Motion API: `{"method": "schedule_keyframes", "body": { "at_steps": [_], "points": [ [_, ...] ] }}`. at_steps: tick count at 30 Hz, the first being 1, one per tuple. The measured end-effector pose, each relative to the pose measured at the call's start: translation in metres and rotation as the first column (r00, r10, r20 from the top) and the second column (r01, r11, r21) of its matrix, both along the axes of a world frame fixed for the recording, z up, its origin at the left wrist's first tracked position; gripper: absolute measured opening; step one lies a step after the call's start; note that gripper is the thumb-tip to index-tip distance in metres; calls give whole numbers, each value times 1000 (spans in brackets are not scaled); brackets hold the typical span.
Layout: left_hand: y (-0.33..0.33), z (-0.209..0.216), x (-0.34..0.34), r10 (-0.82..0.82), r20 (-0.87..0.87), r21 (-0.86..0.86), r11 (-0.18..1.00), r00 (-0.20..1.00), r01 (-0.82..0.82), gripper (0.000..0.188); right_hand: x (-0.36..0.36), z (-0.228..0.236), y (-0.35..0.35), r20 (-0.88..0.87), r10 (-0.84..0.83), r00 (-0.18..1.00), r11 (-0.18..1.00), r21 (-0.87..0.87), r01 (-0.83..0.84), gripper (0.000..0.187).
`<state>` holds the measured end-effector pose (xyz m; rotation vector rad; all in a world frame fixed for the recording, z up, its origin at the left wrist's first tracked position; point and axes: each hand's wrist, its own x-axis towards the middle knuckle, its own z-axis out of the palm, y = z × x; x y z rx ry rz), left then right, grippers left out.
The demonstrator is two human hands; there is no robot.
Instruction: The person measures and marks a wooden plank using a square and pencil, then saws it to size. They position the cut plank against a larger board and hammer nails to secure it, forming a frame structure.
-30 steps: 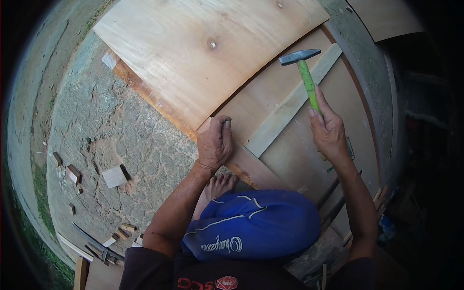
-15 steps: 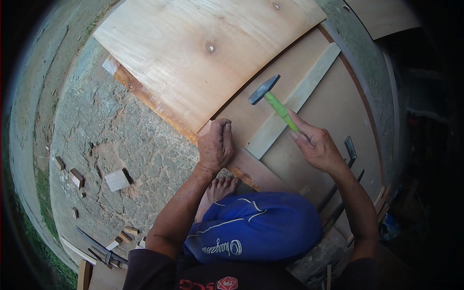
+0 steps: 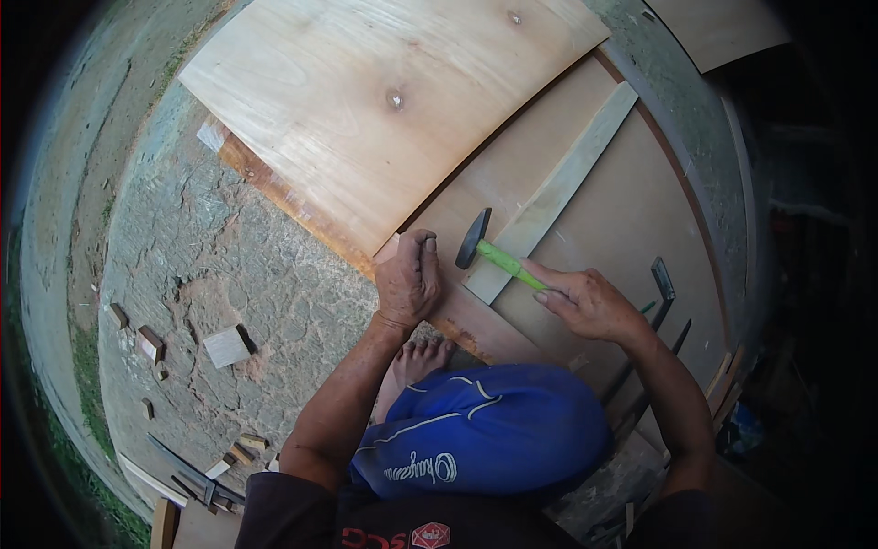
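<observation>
My right hand (image 3: 590,305) grips a hammer (image 3: 503,261) by its green handle. The dark steel head is held close to the right of my left hand. My left hand (image 3: 408,279) is closed, its fingers curled at the near corner of a plywood sheet (image 3: 347,119) and above the frame's wooden edge strip (image 3: 480,322). What those fingers pinch, if anything, is hidden. The sheet lies over a brown panel (image 3: 613,215) edged with wood, and a pale batten (image 3: 558,197) runs across that panel beside the hammer.
Small wood offcuts (image 3: 226,347) lie on the rough concrete (image 3: 247,265) at left. A clamp-like metal tool (image 3: 664,279) rests on the panel at right. More tools (image 3: 197,478) and wood blocks lie at the lower left. My bare foot (image 3: 422,359) is beside the frame.
My right hand has brought the hammer down and to the left, toward my left hand. The left hand has stayed at the sheet's corner.
</observation>
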<state>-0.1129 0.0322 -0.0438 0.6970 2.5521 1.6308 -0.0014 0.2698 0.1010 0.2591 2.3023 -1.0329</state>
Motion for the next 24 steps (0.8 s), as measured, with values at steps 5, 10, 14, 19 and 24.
{"method": "schedule_keyframes", "body": {
  "at_steps": [5,10,14,19,24],
  "points": [
    [1,-2,2,9,2,-5,1000,1000,-9,6,-2,2,-14,-176,-205,963,966,121,228,53],
    [-2,4,-5,14,-49,-27,1000,999,-15,7,-4,10,-15,-26,-287,958,954,80,288,54],
    [-5,0,-4,6,-35,-30,1000,999,-7,6,7,1,-28,182,-8,983,996,87,-8,59],
    [12,7,5,-30,-116,-97,995,993,19,6,63,12,-24,-206,-336,919,939,7,345,59],
    [10,1,5,-87,-134,-159,985,987,65,11,190,64,-32,-122,-430,894,823,355,444,56]
  ]
}}
